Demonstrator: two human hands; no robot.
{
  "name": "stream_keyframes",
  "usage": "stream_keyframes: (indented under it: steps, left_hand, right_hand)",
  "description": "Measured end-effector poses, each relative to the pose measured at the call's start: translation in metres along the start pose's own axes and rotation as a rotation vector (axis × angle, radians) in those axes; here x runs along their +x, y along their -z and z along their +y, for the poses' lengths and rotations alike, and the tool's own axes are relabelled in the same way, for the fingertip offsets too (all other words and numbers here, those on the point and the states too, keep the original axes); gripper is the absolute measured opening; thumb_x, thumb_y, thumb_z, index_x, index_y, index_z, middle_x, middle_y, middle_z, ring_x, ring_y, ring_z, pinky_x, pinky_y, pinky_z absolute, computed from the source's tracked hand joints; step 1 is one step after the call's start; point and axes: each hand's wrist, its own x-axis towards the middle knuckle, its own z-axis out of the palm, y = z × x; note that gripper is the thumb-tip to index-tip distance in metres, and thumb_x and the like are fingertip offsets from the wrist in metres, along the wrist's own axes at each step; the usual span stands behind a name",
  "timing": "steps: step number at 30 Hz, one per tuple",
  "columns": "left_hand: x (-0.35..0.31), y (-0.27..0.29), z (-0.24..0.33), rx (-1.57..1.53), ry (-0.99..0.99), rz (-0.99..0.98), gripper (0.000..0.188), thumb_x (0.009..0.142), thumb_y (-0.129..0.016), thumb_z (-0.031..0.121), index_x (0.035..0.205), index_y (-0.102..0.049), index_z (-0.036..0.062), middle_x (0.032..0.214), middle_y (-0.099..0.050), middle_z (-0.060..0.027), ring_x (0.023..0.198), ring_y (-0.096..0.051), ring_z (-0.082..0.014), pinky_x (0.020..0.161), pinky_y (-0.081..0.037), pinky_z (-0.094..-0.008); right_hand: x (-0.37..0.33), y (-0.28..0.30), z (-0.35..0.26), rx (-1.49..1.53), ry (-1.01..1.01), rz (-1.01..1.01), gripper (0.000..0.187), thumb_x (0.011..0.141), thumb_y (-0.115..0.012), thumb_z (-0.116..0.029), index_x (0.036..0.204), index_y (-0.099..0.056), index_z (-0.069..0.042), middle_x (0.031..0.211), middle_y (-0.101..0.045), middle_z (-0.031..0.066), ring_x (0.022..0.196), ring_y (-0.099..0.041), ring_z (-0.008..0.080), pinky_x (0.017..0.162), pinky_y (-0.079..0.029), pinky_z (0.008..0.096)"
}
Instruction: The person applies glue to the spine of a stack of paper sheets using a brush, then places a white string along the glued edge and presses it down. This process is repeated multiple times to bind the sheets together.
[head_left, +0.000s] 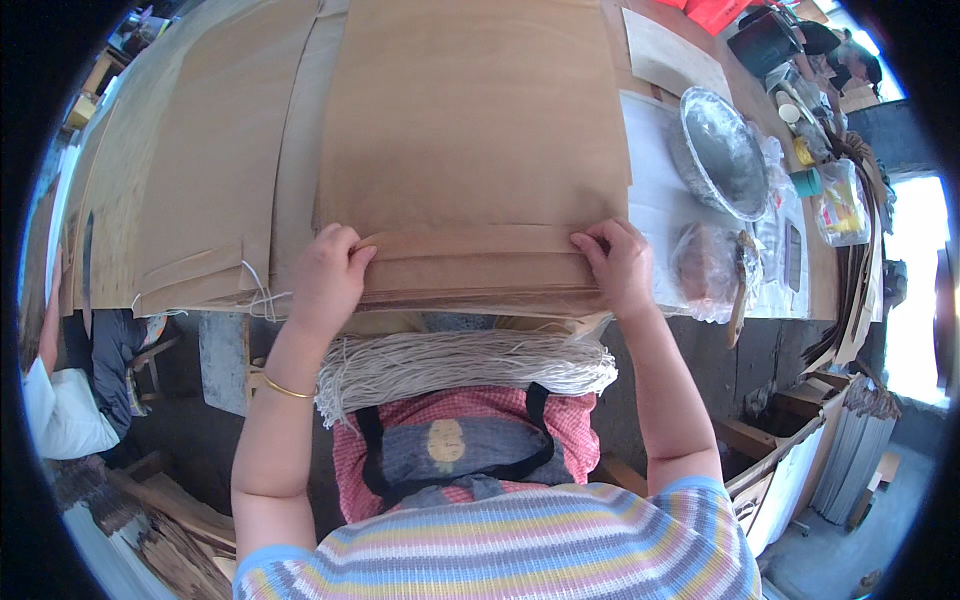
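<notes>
A large brown paper sheet (470, 120) lies on top of a stack on the table in front of me. Its near edge is turned over into a folded strip (480, 245). At the left end of this fold, my left hand (332, 275) is closed, thumb and fingers pinching the paper. My right hand (618, 262) pinches the right end in the same way. Just below the stack's near edge, a thick bundle of white cords (460, 365) rests across my lap. The undersides of the fingertips are hidden.
More brown paper (215, 150) with loose white strings (262, 295) lies to the left. At the right stand a round metal basin (725, 150), a clear plastic bag (703, 265) and a phone-like dark-framed object (794, 255). Another person's arm (50, 315) shows at the far left.
</notes>
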Motion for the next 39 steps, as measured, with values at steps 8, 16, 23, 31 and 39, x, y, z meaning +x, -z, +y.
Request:
stream_keyframes:
  steps: [8,16,23,31,39]
  left_hand:
    - [-0.021,-0.02,0.062,0.263,-0.352,-0.016,0.058,0.084,-0.065,0.026,0.129,-0.039,-0.0004,0.125,-0.047,-0.0207,0.116,-0.046,-0.0372,0.096,-0.039,-0.0459]
    - [-0.035,-0.005,0.003,0.187,-0.013,-0.068,0.081,0.087,-0.061,0.037,0.143,-0.022,-0.0056,0.15,-0.021,-0.0246,0.14,-0.018,-0.0383,0.114,-0.021,-0.047]
    - [-0.035,-0.018,-0.004,0.053,-0.011,0.079,0.048,0.094,-0.053,0.018,0.133,-0.04,-0.0071,0.143,-0.034,-0.0267,0.134,-0.03,-0.0407,0.11,-0.027,-0.0476]
    - [-0.038,-0.026,-0.015,-0.009,0.0,0.17,0.052,0.09,-0.06,0.019,0.131,-0.042,-0.0057,0.142,-0.035,-0.0266,0.131,-0.033,-0.0403,0.107,-0.03,-0.0464]
    - [-0.08,0.014,-0.022,-0.614,0.43,0.051,0.017,0.089,-0.061,0.017,0.087,-0.059,0.0001,0.066,-0.059,-0.0122,0.062,-0.059,-0.0295,0.059,-0.047,-0.0389]
  right_hand:
    - [-0.024,-0.043,-0.086,0.04,0.381,-0.182,0.067,0.076,-0.065,-0.024,0.135,-0.043,0.001,0.142,-0.041,0.0164,0.133,-0.036,0.0326,0.107,-0.033,0.0437]
    - [-0.043,-0.002,-0.009,-0.098,-0.166,0.211,0.075,0.082,-0.068,-0.03,0.138,-0.032,0.006,0.143,-0.033,0.024,0.13,-0.036,0.0401,0.106,-0.034,0.0427]
    - [-0.029,-0.001,-0.003,0.011,-0.357,0.302,0.037,0.073,-0.072,-0.009,0.106,-0.058,0.003,0.1,-0.057,0.017,0.097,-0.053,0.0344,0.088,-0.043,0.0421]
    - [-0.026,-0.01,-0.006,0.175,-0.292,0.327,0.026,0.08,-0.062,-0.006,0.104,-0.054,0.0,0.093,-0.059,0.0197,0.084,-0.058,0.0369,0.076,-0.047,0.0457]
    - [-0.068,0.043,-0.015,0.551,-0.376,-0.041,0.027,0.085,-0.051,0.0,0.111,-0.056,0.001,0.097,-0.066,0.0161,0.079,-0.066,0.025,0.069,-0.051,0.0352]
